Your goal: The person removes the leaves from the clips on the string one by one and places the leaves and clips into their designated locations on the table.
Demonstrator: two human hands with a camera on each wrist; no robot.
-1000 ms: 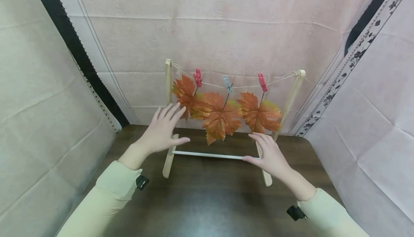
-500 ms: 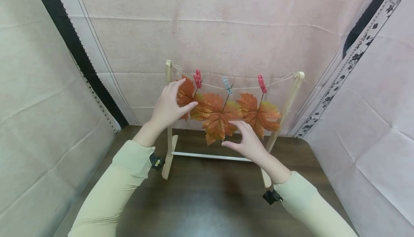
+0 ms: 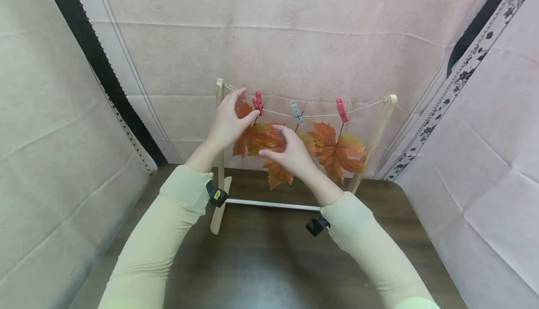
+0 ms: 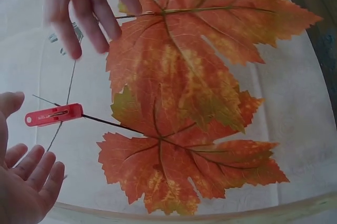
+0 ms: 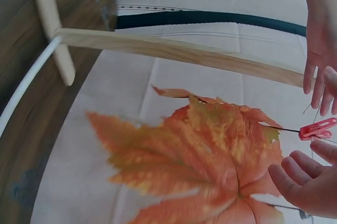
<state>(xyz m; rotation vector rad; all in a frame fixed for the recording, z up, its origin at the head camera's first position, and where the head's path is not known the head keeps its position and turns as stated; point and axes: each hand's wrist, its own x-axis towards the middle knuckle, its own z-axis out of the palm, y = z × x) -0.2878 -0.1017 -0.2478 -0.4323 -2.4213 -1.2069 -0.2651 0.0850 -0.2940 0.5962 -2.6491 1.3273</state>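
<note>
Three orange maple-like leaves hang by their stems from a string [image 3: 320, 115]. A red clothespin [image 3: 258, 103] holds the left leaf [image 4: 158, 171], a blue clothespin [image 3: 296, 111] the middle leaf [image 3: 278, 173], and another red clothespin [image 3: 342, 110] the right leaf [image 3: 337, 150]. My left hand [image 3: 227, 124] is beside the left clothespin, thumb and fingers spread around it with a gap, as the left wrist view shows. In front of the middle leaf, covering part of it, is my right hand [image 3: 290, 153], fingers apart and nothing in them.
The string runs between two wooden posts, the right post [image 3: 372, 143] and the left post [image 5: 184, 53]. A white rod [image 3: 273, 203] joins their feet low over the brown table [image 3: 261, 262]. Pale cloth [image 3: 273, 56] hangs behind and at both sides.
My left hand has risen from the stand's left side to the left clothespin. The right hand has moved left and up from the right foot to the middle leaf.
</note>
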